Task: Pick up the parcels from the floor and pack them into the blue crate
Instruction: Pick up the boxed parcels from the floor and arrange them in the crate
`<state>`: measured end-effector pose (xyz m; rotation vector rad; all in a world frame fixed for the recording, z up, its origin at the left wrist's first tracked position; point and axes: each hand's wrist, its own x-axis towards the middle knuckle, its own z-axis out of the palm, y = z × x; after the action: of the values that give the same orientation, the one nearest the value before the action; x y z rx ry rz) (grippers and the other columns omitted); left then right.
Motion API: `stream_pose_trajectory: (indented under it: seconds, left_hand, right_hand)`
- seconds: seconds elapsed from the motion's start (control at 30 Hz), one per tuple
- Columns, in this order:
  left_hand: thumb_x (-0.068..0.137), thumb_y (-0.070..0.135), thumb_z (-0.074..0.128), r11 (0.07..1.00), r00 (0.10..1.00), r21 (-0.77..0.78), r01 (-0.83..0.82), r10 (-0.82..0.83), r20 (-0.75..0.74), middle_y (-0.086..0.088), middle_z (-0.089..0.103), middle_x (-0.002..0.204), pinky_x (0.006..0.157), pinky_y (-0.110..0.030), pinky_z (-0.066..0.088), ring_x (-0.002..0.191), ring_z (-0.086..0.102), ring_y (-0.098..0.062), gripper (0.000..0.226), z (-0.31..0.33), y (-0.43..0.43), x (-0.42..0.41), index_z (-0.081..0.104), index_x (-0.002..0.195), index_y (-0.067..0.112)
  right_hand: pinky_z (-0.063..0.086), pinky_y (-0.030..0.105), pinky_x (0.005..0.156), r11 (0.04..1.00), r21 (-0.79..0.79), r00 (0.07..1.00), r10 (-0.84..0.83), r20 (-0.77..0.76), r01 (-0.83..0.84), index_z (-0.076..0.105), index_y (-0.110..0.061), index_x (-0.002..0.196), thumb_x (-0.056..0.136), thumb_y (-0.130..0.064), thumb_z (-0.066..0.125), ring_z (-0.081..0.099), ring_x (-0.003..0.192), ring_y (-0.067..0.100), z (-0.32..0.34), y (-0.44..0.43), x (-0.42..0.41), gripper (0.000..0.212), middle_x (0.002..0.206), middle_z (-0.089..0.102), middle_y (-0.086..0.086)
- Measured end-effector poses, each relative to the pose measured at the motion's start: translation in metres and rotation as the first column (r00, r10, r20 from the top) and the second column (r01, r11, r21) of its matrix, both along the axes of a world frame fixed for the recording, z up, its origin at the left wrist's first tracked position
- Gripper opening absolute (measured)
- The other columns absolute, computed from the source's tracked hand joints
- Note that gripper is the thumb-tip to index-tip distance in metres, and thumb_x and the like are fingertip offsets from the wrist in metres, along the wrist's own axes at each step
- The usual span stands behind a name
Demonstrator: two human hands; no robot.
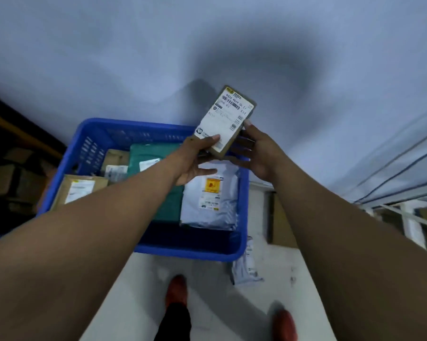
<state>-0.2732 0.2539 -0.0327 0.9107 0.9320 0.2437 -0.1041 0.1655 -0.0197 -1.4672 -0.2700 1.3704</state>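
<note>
Small brown box point(228, 116), white shipping label with barcode facing up, held in the air over the far right corner of the blue crate point(187, 252), tilted, its far end pointing up and away. Left hand point(195, 158) grips the near end, thumb pressed on the label, fingers underneath. Right hand point(259, 153) holds the right edge, thumb tip on the side of the box, other fingers tucked below it and mostly hidden. The crate sits on a pale floor against a pale wall and already holds parcels: a green mailer point(168, 200) in the middle, a white poly bag point(210, 205) with a yellow-orange label lying just to its right, a labelled cardboard box point(79, 190) at the left wall, another carton point(115, 163) behind that. On the floor, a white bagged parcel point(246, 267) touches the crate's near right corner; a flat cardboard piece point(281, 222) lies further right. Two red shoes point(176, 289) at the bottom. Left background dark and blurred.
</note>
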Motion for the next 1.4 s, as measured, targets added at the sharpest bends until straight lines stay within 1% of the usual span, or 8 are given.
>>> stream_pose_trajectory:
  seconds: [0.1,0.37,0.5,0.77,0.9,1.03,1.17,1.4]
  left_hand:
    - [0.072,0.035,0.091,0.998,0.989,0.015,0.060,-0.057,-0.138,0.000,0.073,0.125,0.100,-0.055,0.053,0.124,0.064,-0.023,0.075,-0.028,0.015,-0.057,0.056,0.137,0.021]
    - [0.093,0.028,0.076,0.990,0.954,0.070,-0.126,0.140,-0.265,-0.001,0.073,0.121,0.099,-0.049,0.055,0.109,0.070,-0.022,0.044,-0.076,0.045,-0.138,0.058,0.132,0.020]
    - [0.093,0.015,0.074,0.987,0.949,0.051,-0.156,0.164,-0.271,-0.008,0.075,0.119,0.075,-0.041,0.062,0.093,0.075,-0.023,0.042,-0.093,0.078,-0.166,0.060,0.133,0.015]
    - [0.094,0.003,0.070,0.963,0.909,0.054,-0.263,0.266,-0.320,-0.011,0.069,0.125,0.063,-0.041,0.060,0.091,0.070,-0.024,0.041,-0.105,0.157,-0.214,0.057,0.133,0.009]
    - [0.091,0.002,0.072,0.951,0.920,0.274,-0.141,0.229,-0.319,-0.009,0.071,0.125,0.086,-0.038,0.062,0.101,0.071,-0.020,0.042,-0.121,0.196,-0.220,0.063,0.132,0.004]
    - [0.092,0.010,0.069,0.901,0.797,0.431,0.055,0.221,-0.563,-0.012,0.072,0.122,0.093,-0.041,0.058,0.108,0.069,-0.028,0.031,-0.138,0.240,-0.237,0.067,0.122,0.005]
    - [0.093,-0.001,0.057,0.886,0.640,0.375,0.272,0.125,-0.758,-0.020,0.065,0.131,0.096,-0.038,0.054,0.121,0.062,-0.036,0.032,-0.164,0.254,-0.249,0.064,0.124,-0.003]
    - [0.104,0.007,0.052,0.936,0.632,0.291,0.198,0.106,-0.768,-0.018,0.061,0.142,0.093,-0.029,0.048,0.128,0.059,-0.030,0.031,-0.198,0.266,-0.254,0.062,0.133,0.003]
  right_hand:
    - [0.058,0.039,0.085,0.997,0.006,0.996,0.078,0.052,-0.079,0.070,-0.013,0.123,0.098,-0.041,0.059,0.072,0.104,0.026,-0.016,0.026,-0.051,0.038,0.111,0.077,0.006]
    - [0.059,0.035,0.074,0.964,-0.119,0.952,0.254,0.169,-0.236,0.068,-0.013,0.123,0.099,-0.027,0.063,0.073,0.095,0.024,-0.066,0.066,-0.125,0.028,0.107,0.077,0.004]
    - [0.060,0.032,0.060,0.951,-0.200,0.952,0.267,0.150,-0.236,0.067,-0.007,0.118,0.100,-0.026,0.063,0.074,0.089,0.025,-0.094,0.088,-0.162,0.027,0.103,0.077,0.008]
    - [0.060,0.047,0.088,0.979,-0.189,0.980,0.111,0.166,-0.078,0.068,-0.008,0.120,0.103,-0.024,0.056,0.073,0.098,0.030,-0.150,0.191,-0.251,0.027,0.113,0.074,0.014]
    - [0.061,0.039,0.084,0.983,-0.184,0.984,0.013,0.178,0.021,0.068,-0.007,0.124,0.106,-0.026,0.049,0.073,0.096,0.027,-0.168,0.236,-0.266,0.032,0.112,0.074,0.011]
    - [0.057,0.046,0.096,0.947,-0.295,0.951,0.200,0.236,-0.126,0.066,-0.002,0.124,0.099,-0.021,0.058,0.070,0.107,0.032,-0.194,0.269,-0.290,0.032,0.120,0.071,0.015]
    - [0.056,0.052,0.095,0.837,-0.457,0.869,0.437,0.231,-0.300,0.066,0.003,0.122,0.092,-0.016,0.061,0.068,0.109,0.036,-0.230,0.292,-0.313,0.036,0.121,0.069,0.020]
    - [0.052,0.043,0.103,0.853,-0.436,0.875,0.418,0.244,-0.286,0.066,-0.014,0.131,0.096,-0.016,0.056,0.064,0.118,0.029,-0.246,0.322,-0.347,0.037,0.133,0.066,0.012]
